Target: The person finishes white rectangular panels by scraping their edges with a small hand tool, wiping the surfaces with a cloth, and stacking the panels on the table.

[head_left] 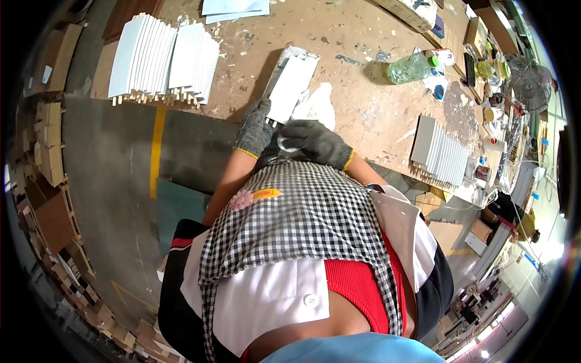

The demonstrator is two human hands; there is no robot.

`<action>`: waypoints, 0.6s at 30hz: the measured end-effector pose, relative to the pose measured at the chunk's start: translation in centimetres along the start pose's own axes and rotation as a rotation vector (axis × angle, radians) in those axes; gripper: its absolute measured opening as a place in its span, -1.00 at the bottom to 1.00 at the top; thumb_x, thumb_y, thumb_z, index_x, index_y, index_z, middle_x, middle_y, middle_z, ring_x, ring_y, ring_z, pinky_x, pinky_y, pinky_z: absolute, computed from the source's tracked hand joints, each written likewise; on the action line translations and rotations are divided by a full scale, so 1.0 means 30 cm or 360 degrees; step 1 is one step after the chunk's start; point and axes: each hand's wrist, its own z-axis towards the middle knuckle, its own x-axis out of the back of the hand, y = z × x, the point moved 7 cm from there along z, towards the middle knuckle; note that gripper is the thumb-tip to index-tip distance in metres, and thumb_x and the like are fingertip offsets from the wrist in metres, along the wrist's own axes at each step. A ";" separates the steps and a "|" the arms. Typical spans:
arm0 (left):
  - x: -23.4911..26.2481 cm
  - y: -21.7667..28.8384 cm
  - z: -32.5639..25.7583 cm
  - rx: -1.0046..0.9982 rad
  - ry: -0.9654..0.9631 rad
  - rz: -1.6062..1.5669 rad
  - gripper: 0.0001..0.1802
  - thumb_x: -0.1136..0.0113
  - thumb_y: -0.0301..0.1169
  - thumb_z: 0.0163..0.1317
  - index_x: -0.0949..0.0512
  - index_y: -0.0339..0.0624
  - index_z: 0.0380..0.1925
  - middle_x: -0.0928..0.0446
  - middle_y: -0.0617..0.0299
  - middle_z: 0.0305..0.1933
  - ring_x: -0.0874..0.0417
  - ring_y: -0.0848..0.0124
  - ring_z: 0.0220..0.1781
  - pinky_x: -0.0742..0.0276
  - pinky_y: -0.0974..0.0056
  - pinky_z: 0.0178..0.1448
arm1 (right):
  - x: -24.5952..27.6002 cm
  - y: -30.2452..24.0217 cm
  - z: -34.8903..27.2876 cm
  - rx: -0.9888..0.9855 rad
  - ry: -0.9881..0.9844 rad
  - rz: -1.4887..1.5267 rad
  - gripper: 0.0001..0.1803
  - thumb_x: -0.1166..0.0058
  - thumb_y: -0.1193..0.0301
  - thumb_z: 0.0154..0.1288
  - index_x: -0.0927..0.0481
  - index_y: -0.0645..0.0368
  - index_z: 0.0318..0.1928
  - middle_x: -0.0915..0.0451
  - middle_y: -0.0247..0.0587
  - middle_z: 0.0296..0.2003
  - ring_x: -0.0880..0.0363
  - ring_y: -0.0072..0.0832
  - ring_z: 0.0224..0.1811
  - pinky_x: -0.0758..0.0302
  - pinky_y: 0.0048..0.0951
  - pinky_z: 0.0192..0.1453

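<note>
A white panel (286,91) with short wooden dowels at its near end rests on a paint-stained block (311,59) at the table's front edge. My left hand (255,128), in a dark grey knitted glove, is closed on the panel's near left corner. Gloved the same way, my right hand (319,143) is just right of the dowels, its fingers curled and slightly blurred. Something small and whitish (290,144) shows under those fingers; I cannot make out what it is. A crumpled white cloth (317,106) lies beside the panel, beyond my right hand.
Two rows of similar white panels (142,57) stand at the table's left. Another row of panels (440,154) stands at the right edge. A green-capped bottle (408,68) lies near the back right, with jars and tools beyond. Light blue sheets (236,8) lie at the far edge.
</note>
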 end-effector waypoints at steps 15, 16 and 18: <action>-0.074 0.025 -0.084 -0.0668 -0.0454 0.2128 -0.48 -0.36 -0.27 0.14 -0.56 -0.19 0.11 -0.65 -0.11 -0.03 -0.66 0.00 -0.06 -0.63 0.04 0.08 | 0.206 0.287 0.234 -0.0444 0.0832 -0.0123 -0.67 -0.08 0.23 0.46 -0.72 0.10 0.07 -0.49 -0.03 0.36 -0.31 -0.04 0.47 -0.08 -0.06 0.61; -0.056 0.037 -0.104 -0.0643 -0.0453 0.2094 -0.48 -0.36 -0.34 0.11 -0.55 -0.19 0.11 -0.65 -0.12 -0.03 -0.66 -0.04 -0.05 -0.62 0.03 0.09 | 0.232 0.357 0.250 -0.0517 0.0981 -0.0056 -0.67 -0.07 0.24 0.48 -0.71 0.13 0.07 -0.55 0.00 0.30 -0.42 -0.04 0.39 -0.23 -0.11 0.55; -0.034 0.055 -0.083 -0.0962 -0.0499 0.1973 -0.47 -0.32 -0.37 0.15 -0.54 -0.18 0.17 -0.65 -0.10 0.01 -0.65 0.01 -0.05 -0.63 0.05 0.08 | 0.247 0.554 0.236 -0.0995 0.1112 0.0609 -0.68 -0.09 0.22 0.48 -0.70 0.18 0.00 -0.67 0.00 0.10 -0.59 0.04 0.15 -0.46 -0.10 0.37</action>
